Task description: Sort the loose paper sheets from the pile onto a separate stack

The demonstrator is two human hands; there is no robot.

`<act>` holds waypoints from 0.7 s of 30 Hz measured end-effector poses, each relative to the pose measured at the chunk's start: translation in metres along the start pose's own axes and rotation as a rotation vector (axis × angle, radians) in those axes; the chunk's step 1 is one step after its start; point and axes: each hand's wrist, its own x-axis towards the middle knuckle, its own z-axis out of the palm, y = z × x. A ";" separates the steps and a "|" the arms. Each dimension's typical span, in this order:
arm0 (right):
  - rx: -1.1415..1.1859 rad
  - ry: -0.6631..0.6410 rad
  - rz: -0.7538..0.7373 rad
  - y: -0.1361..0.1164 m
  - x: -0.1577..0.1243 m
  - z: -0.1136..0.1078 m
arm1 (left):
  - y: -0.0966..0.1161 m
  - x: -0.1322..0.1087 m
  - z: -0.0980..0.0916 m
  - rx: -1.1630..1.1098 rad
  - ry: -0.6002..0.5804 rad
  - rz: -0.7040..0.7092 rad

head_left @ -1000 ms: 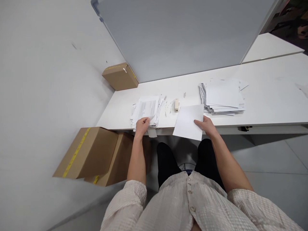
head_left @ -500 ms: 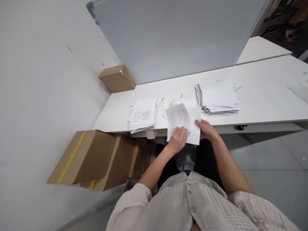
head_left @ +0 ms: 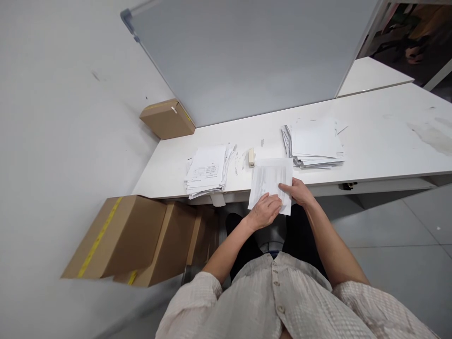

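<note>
A few printed paper sheets [head_left: 270, 176], lined up over each other, are held over the front edge of the table. My right hand [head_left: 299, 190] grips them at the right side, thumb on top and fingers underneath. At the lower edge, my left hand [head_left: 264, 212] has its fingers pressed together on the paper; its thumb is mostly hidden. Just beyond the sheets lies a small cream-coloured block-like tool [head_left: 251, 157], perhaps a stapler. To the left is a stack of printed papers [head_left: 206, 167], and to the right a larger, uneven paper stack [head_left: 314, 139].
The white table [head_left: 374, 136] runs along a wall, with a whiteboard [head_left: 247, 56] standing at its back. A cardboard box [head_left: 167, 120] sits in the far left corner. More large cartons [head_left: 130, 235] stand below on the left. A lock [head_left: 349, 186] shows on the table front.
The curled upper sheet now lies flat over the one below. My left hand has moved slightly down and right along the paper, and my right thumb reaches further over it. The cream tool is uncovered.
</note>
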 end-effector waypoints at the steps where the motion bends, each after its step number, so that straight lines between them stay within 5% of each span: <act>1: -0.005 0.014 -0.005 0.000 -0.001 0.000 | -0.002 -0.001 -0.002 -0.012 0.054 -0.039; 6: -0.046 0.038 -0.042 -0.008 -0.010 0.000 | -0.027 -0.001 -0.018 -0.072 0.525 -0.546; 9: -0.083 0.049 -0.114 -0.017 -0.015 0.005 | -0.041 0.005 -0.028 -0.295 0.529 -0.713; 13: -0.171 0.045 -0.279 -0.034 -0.021 0.020 | -0.047 0.018 -0.036 -0.472 0.546 -0.695; 21: -0.314 0.111 -0.558 -0.080 -0.019 0.031 | -0.034 0.044 -0.056 -0.301 0.785 -0.569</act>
